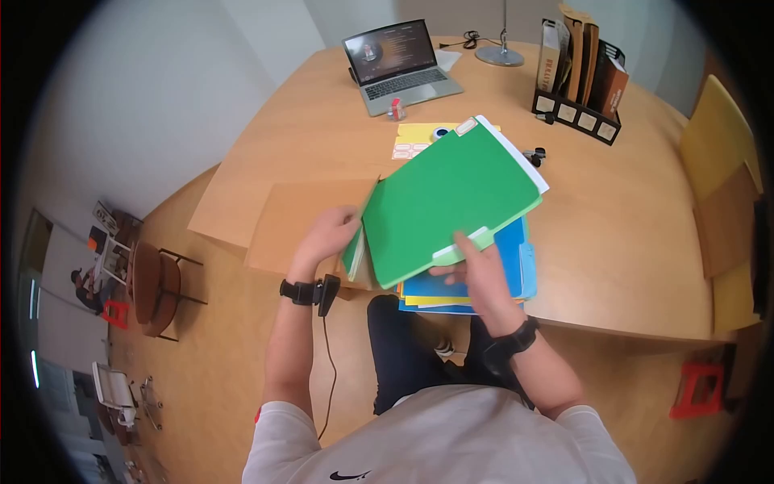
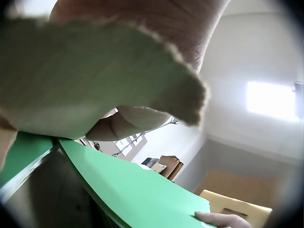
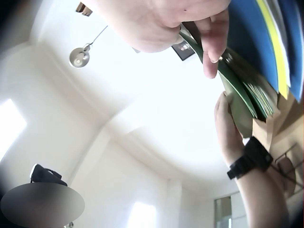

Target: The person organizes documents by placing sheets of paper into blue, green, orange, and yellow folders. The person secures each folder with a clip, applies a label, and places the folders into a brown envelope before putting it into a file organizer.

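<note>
My left hand [image 1: 332, 231] grips the near edge of a brown paper folder [image 1: 302, 218] that lies open on the table. In the left wrist view, its flap [image 2: 95, 71] has a ragged edge. Green folders [image 1: 354, 260] with papers sit inside its fold. My right hand [image 1: 482, 278] holds a green file folder [image 1: 451, 194] by its lower edge, thumb on top. The green folder is tilted, its left edge at the brown folder's opening, and white paper [image 1: 516, 157] sticks out on its right. Beneath it lies a stack of blue folders [image 1: 516, 262] with a yellow one [image 1: 427, 301] among them.
A laptop [image 1: 399, 68] stands open at the back, with a small red-and-clear item [image 1: 396, 110] before it. A book rack [image 1: 576, 113] and a lamp base [image 1: 500, 55] stand at the back right. Yellow label sheet [image 1: 411, 141], tape roll [image 1: 439, 134] and black clips [image 1: 534, 156] lie behind the green folder.
</note>
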The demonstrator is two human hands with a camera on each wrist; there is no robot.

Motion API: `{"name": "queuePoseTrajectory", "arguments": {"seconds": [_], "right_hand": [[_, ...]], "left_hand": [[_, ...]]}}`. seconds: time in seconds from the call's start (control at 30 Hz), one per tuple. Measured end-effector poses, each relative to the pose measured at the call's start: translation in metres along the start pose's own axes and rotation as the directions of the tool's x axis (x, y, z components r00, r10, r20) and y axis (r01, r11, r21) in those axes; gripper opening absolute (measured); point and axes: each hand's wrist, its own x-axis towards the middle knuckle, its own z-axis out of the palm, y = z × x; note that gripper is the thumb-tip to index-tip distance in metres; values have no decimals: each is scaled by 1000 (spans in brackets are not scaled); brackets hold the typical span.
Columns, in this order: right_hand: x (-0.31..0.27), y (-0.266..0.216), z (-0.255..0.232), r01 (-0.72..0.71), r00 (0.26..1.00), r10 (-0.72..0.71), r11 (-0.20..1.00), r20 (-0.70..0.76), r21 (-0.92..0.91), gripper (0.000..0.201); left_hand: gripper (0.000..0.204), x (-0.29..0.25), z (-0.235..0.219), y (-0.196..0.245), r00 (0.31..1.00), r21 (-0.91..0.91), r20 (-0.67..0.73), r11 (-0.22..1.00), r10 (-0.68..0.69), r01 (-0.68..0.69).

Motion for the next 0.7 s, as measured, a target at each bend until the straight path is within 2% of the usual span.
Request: {"name": "queuePoseTrajectory", "arguments": {"seconds": [0.1, 0.2, 0.53, 0.63, 0.7], "right_hand": [[-4, 15, 20, -96, 995, 91, 988, 43, 118, 39], [-5, 31, 34, -90, 995, 79, 980, 68, 177, 38], [-5, 34, 57, -148, 986, 137, 982, 95, 120, 42], [0, 41, 50, -141, 987, 133, 985, 89, 98, 42], [1, 45, 50, -146, 987, 139, 986, 85, 84, 42]], "left_hand": [[36, 2, 2, -7, 1000, -32, 23, 999, -20, 21], [37, 3, 5, -12, 999, -106, 41, 994, -19, 23], [32, 11, 4, -14, 997, -34, 62, 998, 48, -46], [29, 11, 3, -16, 998, -105, 48, 994, 36, -30], [25, 11, 6, -17, 998, -87, 52, 996, 39, -34]]}}
